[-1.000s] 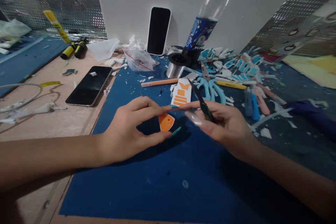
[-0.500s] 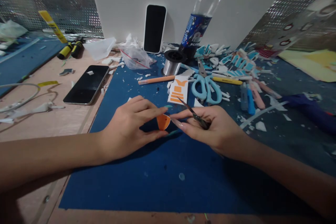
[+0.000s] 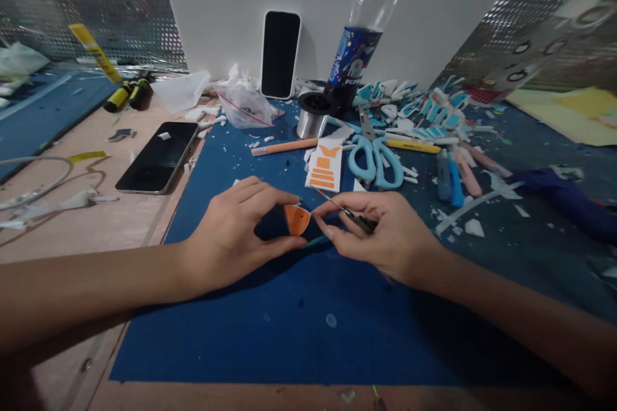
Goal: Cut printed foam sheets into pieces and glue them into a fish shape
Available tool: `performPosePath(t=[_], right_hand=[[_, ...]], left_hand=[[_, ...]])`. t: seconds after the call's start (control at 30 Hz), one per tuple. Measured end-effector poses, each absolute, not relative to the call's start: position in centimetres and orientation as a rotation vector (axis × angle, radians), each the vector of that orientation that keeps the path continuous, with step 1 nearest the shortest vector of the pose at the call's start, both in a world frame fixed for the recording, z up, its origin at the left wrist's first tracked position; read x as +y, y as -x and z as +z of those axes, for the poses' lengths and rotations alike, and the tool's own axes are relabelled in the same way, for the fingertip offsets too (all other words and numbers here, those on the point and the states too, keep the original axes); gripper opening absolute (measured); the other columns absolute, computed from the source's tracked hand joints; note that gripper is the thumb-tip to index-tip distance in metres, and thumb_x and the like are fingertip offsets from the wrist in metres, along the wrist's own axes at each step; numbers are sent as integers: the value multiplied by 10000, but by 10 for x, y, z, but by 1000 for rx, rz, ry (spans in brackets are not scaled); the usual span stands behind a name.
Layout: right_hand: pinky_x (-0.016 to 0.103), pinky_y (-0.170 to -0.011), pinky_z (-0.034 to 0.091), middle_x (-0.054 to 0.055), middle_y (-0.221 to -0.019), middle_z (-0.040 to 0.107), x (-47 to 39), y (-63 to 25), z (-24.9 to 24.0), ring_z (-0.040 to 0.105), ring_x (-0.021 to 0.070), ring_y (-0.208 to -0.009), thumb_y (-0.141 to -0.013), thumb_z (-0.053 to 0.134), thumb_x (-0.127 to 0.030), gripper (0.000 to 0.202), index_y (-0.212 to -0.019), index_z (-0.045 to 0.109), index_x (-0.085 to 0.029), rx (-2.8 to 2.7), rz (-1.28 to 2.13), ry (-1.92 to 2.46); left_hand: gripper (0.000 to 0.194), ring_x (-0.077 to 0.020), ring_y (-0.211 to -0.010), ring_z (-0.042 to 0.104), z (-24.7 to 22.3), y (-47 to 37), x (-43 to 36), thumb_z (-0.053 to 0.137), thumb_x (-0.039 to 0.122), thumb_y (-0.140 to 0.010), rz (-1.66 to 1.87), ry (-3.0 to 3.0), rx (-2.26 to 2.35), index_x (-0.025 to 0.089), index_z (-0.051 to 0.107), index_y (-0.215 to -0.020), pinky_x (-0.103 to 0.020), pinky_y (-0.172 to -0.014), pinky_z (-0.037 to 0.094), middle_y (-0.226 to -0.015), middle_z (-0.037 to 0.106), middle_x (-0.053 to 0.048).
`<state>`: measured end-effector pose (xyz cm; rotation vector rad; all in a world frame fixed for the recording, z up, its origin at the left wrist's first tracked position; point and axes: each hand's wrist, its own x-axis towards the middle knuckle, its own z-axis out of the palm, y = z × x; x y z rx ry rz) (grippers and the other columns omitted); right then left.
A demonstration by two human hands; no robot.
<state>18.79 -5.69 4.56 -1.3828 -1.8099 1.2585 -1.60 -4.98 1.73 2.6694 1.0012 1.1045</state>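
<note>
A small orange wedge-shaped piece [image 3: 297, 221], with a curved pale edge and a dark dot, is pinched between the thumb and fingers of my left hand [image 3: 241, 231], just above the blue mat [image 3: 231, 334]. My right hand [image 3: 385, 234] is closed around a dark, slim, pointed tool [image 3: 357, 219], whose tip points up and to the left. Its exact kind is hard to make out. The right thumb and index fingertip are at the curved edge of the orange piece. Behind the hands lies a white card with orange shapes [image 3: 324, 167].
Light-blue-handled scissors [image 3: 375, 160], a wire spool [image 3: 313, 119], an orange pen [image 3: 284, 146] and a Pepsi bottle [image 3: 354, 64] stand or lie behind. One phone [image 3: 158, 157] lies left; another phone [image 3: 280, 54] leans upright. Blue and white scraps [image 3: 434, 109] are heaped right, near a dark blue tool [image 3: 563, 199].
The orange piece has turned slightly between the fingers. The pointed tool has tilted lower and shifted left with my right hand. The whole view has moved a little.
</note>
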Motion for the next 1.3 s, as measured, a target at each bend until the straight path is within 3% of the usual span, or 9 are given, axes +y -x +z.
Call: performPosePath(t=[0.13,0.27,0.5,0.63,0.97,1.07,1.13,1.23,1.3], right_hand=[[239,-380,137,-97,-436,251,-53,-195,42,192,46,-396,-767,594,-294,156,-798,664,-158,-1752,1307,1321],[235,-373,127,-107,-428,252,-50,-198,42,199,49,-380,-774,609,-399,326,-945,680,-130,-1687,1602,1310],[223,-360,160,-114,-390,329,-53,-191,47,244,39,-353,-738,638,-300,260,-907,665,-105,-1521,1812,1326],[219,-362,166,-107,-411,375,-52,-188,48,265,30,-365,-712,664,-267,192,-830,649,-116,-1444,1831,1294],[213,-374,175,-87,-442,439,-54,-186,47,294,20,-372,-712,687,-230,220,-884,649,-99,-1329,1892,1391],[208,-378,165,-105,-414,378,-52,-188,47,268,18,-369,-717,705,-243,198,-855,650,-111,-1316,1903,1388],[204,-379,149,-119,-404,331,-51,-191,47,236,13,-366,-727,717,-266,197,-840,647,-120,-1312,1925,1367],[201,-383,151,-108,-443,346,-47,-197,48,231,8,-383,-711,749,-306,239,-821,651,-117,-1351,1955,1321],[202,-383,145,-96,-480,376,-45,-202,49,225,2,-389,-692,770,-326,276,-827,658,-112,-1387,1968,1299]], left_hand=[[315,-146,-770,632,18,18,-48,714,382,-787,1121,-2624,1005,153,598,-969,-249,-692,504,-831,685,-28],[357,-121,-678,602,19,17,-48,693,496,-764,1156,-2559,1080,168,559,-813,-214,-593,470,-725,642,7],[439,-85,-549,517,17,14,-50,664,561,-762,1091,-2609,1131,147,520,-729,-189,-473,389,-638,556,32],[449,-73,-537,483,17,13,-50,620,576,-794,1085,-2652,1127,147,513,-720,-179,-464,375,-636,528,37],[481,-75,-493,451,16,11,-52,551,615,-821,1138,-2742,1125,173,436,-673,-191,-438,353,-597,482,42],[486,-111,-567,536,17,12,-50,550,632,-806,1084,-2773,1078,149,504,-772,-212,-471,432,-681,558,-4],[528,-171,-752,619,18,14,-46,568,622,-796,1057,-2772,959,118,543,-954,-266,-617,533,-848,630,-78],[581,-226,-1110,583,20,18,-40,576,488,-864,960,-2709,679,111,433,-1281,-357,-918,518,-1180,607,-168],[588,-202,-1216,533,21,21,-36,551,372,-912,879,-2635,547,130,322,-1396,-338,-997,475,-1281,574,-165]])
